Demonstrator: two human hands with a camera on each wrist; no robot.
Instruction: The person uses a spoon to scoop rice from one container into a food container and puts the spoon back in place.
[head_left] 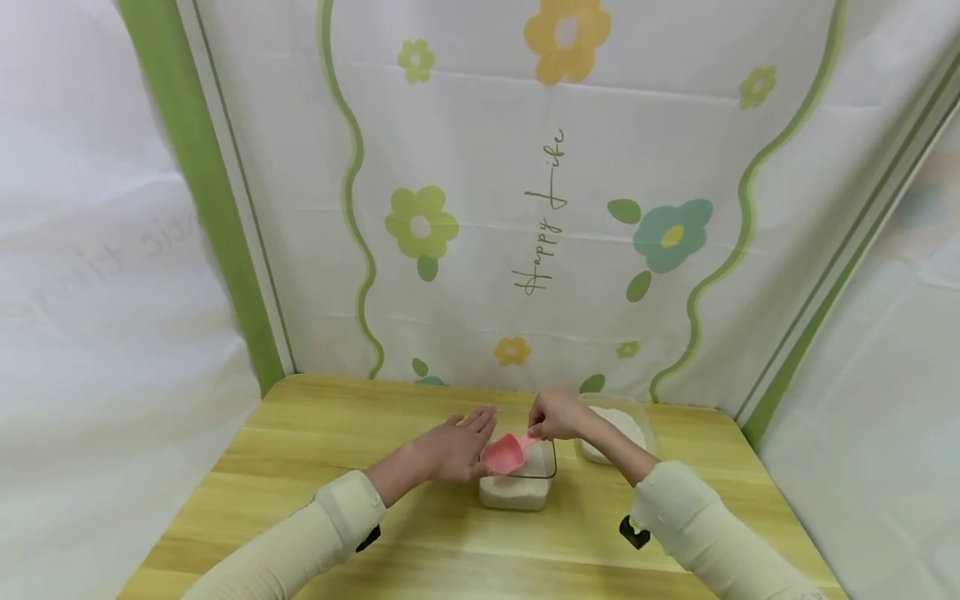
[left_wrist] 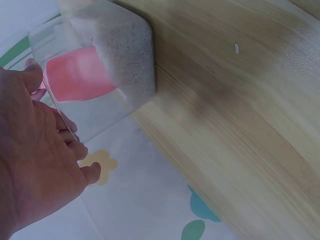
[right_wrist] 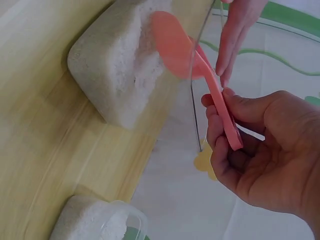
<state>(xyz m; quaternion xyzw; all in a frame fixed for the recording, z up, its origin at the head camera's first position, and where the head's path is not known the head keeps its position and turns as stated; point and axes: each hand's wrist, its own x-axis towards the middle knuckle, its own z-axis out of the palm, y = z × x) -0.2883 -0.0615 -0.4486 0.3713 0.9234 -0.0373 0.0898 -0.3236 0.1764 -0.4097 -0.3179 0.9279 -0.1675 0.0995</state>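
- We see the pink scoop (head_left: 504, 454) poised over the clear container (head_left: 519, 483), which stands on the tabletop (head_left: 315, 467) between the two hands and is partly filled with a white granular material.
- The right hand (head_left: 557, 414) pinches the end of the scoop's handle between thumb and curled fingers; the wrist view shows the grip plainly.
- The scoop's long axis runs from that hand down and leftward, bowl end lowest, so the bowl (right_wrist: 172, 42) sits above the white fill (right_wrist: 120, 70) inside the container's wall.
- The left hand (head_left: 457, 450) lies with straight, relaxed fingers against the container's left wall; it grasps nothing, and we read it as steadying the container.
- In the left wrist view the fingers (left_wrist: 65, 130) rest on the transparent wall (left_wrist: 75, 107), with the scoop visible through it.
- A second container (head_left: 618, 425), also holding white material, stands just beyond and to the right, behind the right forearm and apart from the first.
- We judge the right hand to be the nearer to the second container, the left the nearer to the first.
- We cannot tell whether the scoop's bowl is loaded.
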